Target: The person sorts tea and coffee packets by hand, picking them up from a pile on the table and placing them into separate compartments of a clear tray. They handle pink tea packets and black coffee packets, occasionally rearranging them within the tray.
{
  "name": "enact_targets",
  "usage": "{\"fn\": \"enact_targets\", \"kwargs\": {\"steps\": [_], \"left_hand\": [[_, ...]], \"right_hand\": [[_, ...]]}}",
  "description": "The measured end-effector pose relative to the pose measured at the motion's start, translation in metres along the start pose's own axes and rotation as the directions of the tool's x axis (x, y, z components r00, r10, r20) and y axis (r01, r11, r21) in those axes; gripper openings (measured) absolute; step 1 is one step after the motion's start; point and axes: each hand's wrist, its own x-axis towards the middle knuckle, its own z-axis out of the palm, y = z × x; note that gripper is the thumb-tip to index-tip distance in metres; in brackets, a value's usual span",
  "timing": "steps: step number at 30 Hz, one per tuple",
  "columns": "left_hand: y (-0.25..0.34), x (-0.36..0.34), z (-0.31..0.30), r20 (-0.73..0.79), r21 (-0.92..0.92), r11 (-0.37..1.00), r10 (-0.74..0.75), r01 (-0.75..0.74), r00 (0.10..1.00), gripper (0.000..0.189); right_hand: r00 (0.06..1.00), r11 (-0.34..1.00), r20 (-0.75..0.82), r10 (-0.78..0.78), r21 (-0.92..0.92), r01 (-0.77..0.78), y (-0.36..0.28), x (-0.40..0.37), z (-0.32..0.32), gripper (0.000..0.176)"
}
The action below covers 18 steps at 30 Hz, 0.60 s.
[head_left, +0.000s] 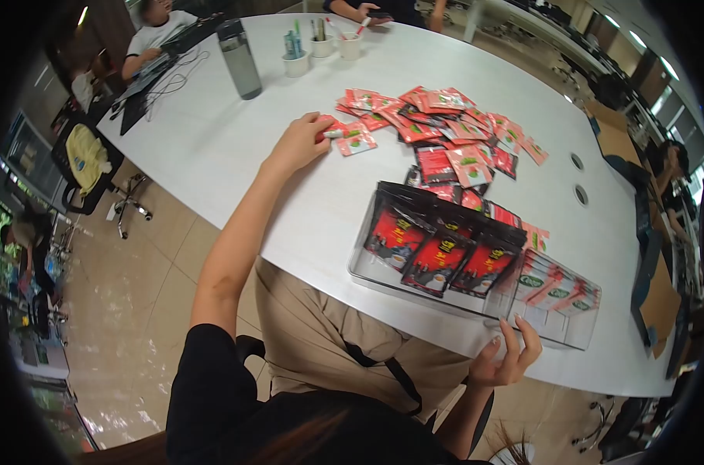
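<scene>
My left hand (294, 145) reaches out over the white table with its fingers curled round a small red-and-pink sachet (333, 131). Beside those fingers lies another pink sachet (357, 139). To the right spreads a loose heap of pink and dark red sachets (470, 164). My right hand (509, 355) is open, its fingers apart, with the fingertips right at the front edge of a clear plastic organizer (383, 284). In the organizer, black-and-red coffee sachets (439, 262) stand upright on the left. Pink-and-white sachets (559, 289) line the right compartment.
A grey water bottle (238, 60) and white cups (296, 65) with pens stand toward the back. Cables (180, 71) lie at the far left, near a seated person (160, 31). Another person's hand (365, 12) is at the far edge. Cardboard boxes (658, 298) line the right edge.
</scene>
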Motion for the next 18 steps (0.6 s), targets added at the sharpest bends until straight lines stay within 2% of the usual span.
{"fn": "enact_targets", "kwargs": {"steps": [2,5,7,9,13,16,18], "left_hand": [[0.008,-0.003,-0.007,-0.011,0.085,0.996,0.042,-0.04,0.999,0.037],[0.009,0.005,-0.005,0.162,0.156,0.987,-0.07,0.044,0.984,0.042],[0.007,0.004,0.002,0.078,0.121,0.993,-0.025,0.016,0.997,0.037],[0.008,0.002,0.001,0.007,0.071,0.996,-0.052,0.051,0.999,0.038],[0.006,0.001,0.001,-0.141,0.073,0.993,-0.081,0.092,0.987,0.029],[0.007,0.004,-0.005,-0.199,0.072,0.99,-0.107,0.123,0.974,0.019],[0.012,0.006,-0.008,-0.221,0.079,0.987,-0.117,0.137,0.968,0.015]], "right_hand": [[1.0,1.0,0.0,-0.003,-0.025,0.003,-0.001,0.001,0.0,0.025],[1.0,1.0,0.008,0.011,-0.026,-0.01,-0.002,0.0,-0.002,0.024],[1.0,1.0,-0.001,0.0,-0.013,0.0,0.0,-0.002,-0.002,0.025],[1.0,1.0,0.019,0.015,-0.022,-0.014,0.006,-0.008,-0.002,0.027],[0.991,0.99,0.048,-0.124,-0.056,0.127,-0.012,0.018,-0.008,0.015],[0.991,0.996,0.099,-0.089,-0.019,0.091,-0.004,0.007,-0.01,0.023],[0.992,0.997,0.105,-0.071,-0.012,0.073,-0.006,0.009,-0.01,0.022]]}}
